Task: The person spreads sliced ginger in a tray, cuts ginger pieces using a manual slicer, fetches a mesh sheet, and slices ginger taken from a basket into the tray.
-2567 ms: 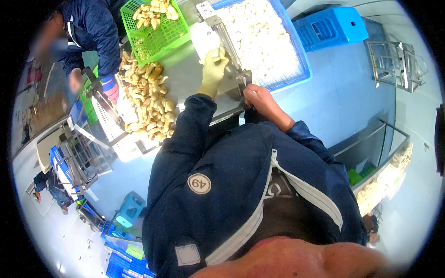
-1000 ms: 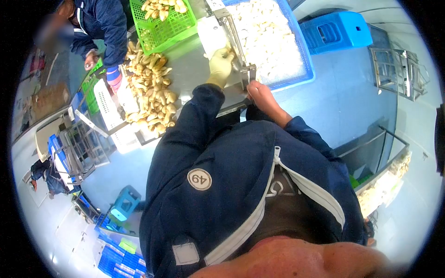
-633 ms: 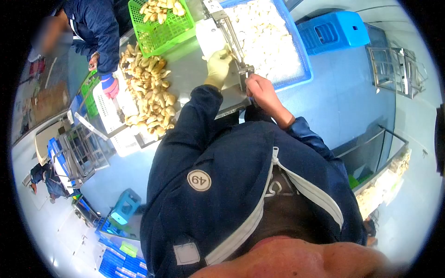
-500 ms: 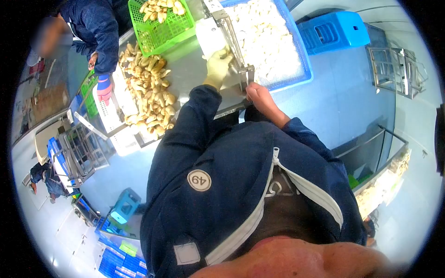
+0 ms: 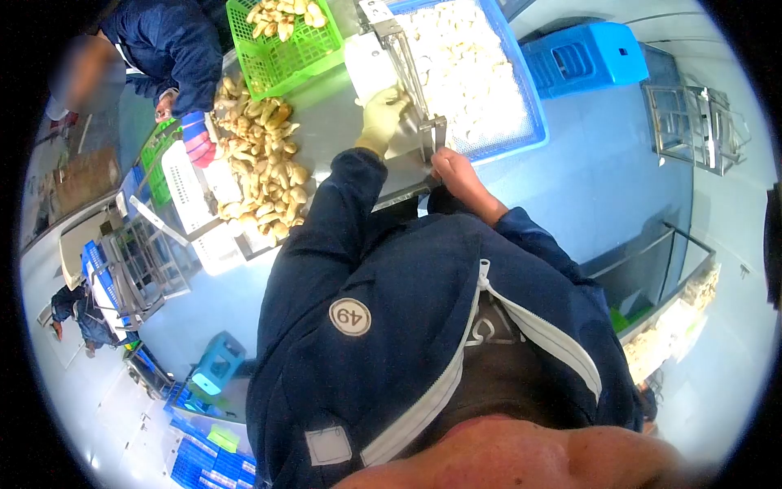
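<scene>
My left hand [image 5: 381, 120], in a pale yellow glove, rests at the near end of a white block [image 5: 371, 67] on the metal table. Its fingers are curled; whatever they hold is hidden. My bare right hand [image 5: 456, 173] is closed round the near end of a long metal lever cutter [image 5: 405, 69] that runs along the block. Just right of the cutter, a blue tray [image 5: 544, 130] holds many pale cut pieces [image 5: 456, 69]. Left of my left arm lies a heap of tan, mushroom-like pieces [image 5: 265, 163].
A green basket [image 5: 283, 77] with some tan pieces stands at the back. On the left, a co-worker's gloved hand [image 5: 198, 147] is at the heap, beside a white perforated crate [image 5: 186, 191]. A blue plastic stool [image 5: 586, 59] stands beyond the tray, near a metal rack [image 5: 696, 126].
The co-worker's gloved hand has moved right, toward the heap. My own hands and the cutter stay almost in the same place.
</scene>
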The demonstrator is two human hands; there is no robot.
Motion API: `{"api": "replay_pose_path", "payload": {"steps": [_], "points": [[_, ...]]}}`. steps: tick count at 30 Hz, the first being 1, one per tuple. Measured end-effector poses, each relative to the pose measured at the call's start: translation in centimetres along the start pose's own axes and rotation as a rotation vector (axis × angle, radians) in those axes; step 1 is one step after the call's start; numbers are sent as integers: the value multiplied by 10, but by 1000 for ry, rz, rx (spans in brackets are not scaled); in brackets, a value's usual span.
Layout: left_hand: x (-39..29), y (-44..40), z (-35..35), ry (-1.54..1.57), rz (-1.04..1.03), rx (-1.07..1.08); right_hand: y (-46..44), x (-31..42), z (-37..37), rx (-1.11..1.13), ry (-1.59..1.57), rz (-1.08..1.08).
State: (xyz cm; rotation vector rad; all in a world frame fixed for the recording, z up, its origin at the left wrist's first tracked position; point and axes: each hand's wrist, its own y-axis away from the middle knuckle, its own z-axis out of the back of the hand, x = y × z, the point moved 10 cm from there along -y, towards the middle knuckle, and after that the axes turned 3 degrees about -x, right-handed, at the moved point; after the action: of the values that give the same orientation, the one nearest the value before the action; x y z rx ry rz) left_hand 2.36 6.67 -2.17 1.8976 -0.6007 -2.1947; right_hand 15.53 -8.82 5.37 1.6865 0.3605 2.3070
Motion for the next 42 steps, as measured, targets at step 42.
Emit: {"api": "replay_pose_path", "payload": {"steps": [42], "points": [[21,-28,3,-12,-146,-74,0,69,23,31,22,-34]]}}
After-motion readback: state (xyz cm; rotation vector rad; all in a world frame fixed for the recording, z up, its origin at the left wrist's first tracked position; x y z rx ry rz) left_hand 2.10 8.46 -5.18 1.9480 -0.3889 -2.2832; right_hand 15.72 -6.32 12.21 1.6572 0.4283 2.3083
